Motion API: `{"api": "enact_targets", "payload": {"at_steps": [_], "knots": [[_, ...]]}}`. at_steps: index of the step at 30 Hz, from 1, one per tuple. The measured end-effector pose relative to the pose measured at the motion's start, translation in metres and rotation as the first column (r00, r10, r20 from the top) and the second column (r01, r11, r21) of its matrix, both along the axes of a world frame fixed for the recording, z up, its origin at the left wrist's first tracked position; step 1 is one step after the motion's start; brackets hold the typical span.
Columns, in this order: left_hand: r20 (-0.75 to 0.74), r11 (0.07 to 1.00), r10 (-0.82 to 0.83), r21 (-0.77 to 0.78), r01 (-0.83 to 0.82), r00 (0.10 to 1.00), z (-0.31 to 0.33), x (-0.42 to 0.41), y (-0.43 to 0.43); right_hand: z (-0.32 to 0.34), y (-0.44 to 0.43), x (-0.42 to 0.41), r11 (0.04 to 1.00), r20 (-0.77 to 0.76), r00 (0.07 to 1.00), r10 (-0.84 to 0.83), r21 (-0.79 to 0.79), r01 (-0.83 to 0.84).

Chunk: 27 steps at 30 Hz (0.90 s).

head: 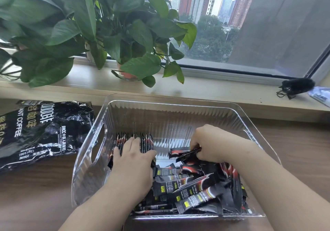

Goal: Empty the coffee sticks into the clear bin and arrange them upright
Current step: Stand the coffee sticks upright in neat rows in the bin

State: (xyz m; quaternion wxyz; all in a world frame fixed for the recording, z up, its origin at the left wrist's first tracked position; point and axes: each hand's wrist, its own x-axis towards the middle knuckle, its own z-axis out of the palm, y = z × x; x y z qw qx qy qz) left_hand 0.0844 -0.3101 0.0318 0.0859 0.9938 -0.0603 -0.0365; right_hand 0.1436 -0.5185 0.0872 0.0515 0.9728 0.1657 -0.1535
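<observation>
I watch through one view only: head camera. Sits up high on person, faces forward and down. Wide lens, edges bend. Clear bin (160, 116) very near, fills lower middle. Left hand (133, 156) and right hand (210, 143) reach in from bottom edge. Farther off, top of view: window (250, 25), plant (80, 25) at upper left.

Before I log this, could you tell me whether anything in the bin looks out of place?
Most black coffee sticks lie jumbled flat in the ribbed clear plastic bin, unlike the upright row under the left hand.
</observation>
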Motion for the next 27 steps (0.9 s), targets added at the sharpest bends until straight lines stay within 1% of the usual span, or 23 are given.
{"api": "enact_targets", "payload": {"at_steps": [2,5,8,10,13,15,18,20,22,23,24,27], "knots": [[0.002,1.000,0.003,-0.005,-0.003,1.000,-0.001,0.000,0.000,0.006,0.003,-0.010,0.999,-0.062,0.998,0.027,0.042,-0.025],[0.009,1.000,-0.003,-0.016,0.003,1.000,-0.002,0.001,0.001,0.010,0.006,-0.024,0.996,-0.129,0.988,0.082,0.037,-0.078],[0.008,1.000,-0.013,-0.027,0.013,1.000,-0.002,0.000,0.001,0.013,0.004,-0.028,0.996,-0.124,0.990,0.068,0.069,-0.059],[0.008,0.999,-0.016,-0.030,0.017,1.000,-0.001,0.000,0.001,0.015,0.001,-0.026,0.991,-0.068,0.998,0.012,0.137,-0.002],[0.010,0.999,-0.015,-0.034,0.015,1.000,-0.001,0.000,0.001,0.016,-0.002,-0.020,0.968,0.099,0.992,-0.081,0.244,0.054],[0.012,0.999,-0.015,-0.038,0.015,1.000,-0.002,0.000,0.000,0.018,0.001,-0.016,0.950,0.187,0.975,-0.118,0.308,0.056],[0.014,0.999,-0.012,-0.044,0.013,1.000,-0.002,0.000,0.000,0.024,0.012,-0.015,0.910,0.245,0.953,-0.177,0.409,0.063],[0.011,0.999,-0.015,-0.050,0.016,1.000,-0.002,0.000,-0.001,0.027,0.021,-0.015,0.865,0.266,0.931,-0.251,0.493,0.093],[0.011,0.999,-0.017,-0.050,0.017,1.000,-0.001,0.000,0.000,0.027,0.031,-0.012,0.785,0.218,0.906,-0.362,0.595,0.170],[0.011,0.999,-0.018,-0.048,0.019,1.000,-0.001,0.000,0.000,0.026,0.035,-0.009,0.745,0.163,0.897,-0.410,0.627,0.226],[0.010,0.999,-0.019,-0.047,0.020,1.000,0.000,0.000,-0.001,0.025,0.040,-0.006,0.717,0.099,0.891,-0.442,0.636,0.285],[0.004,0.998,-0.025,-0.050,0.025,1.000,0.001,-0.001,0.000,0.012,0.056,0.003,0.688,-0.072,0.875,-0.478,0.589,0.424]]}}
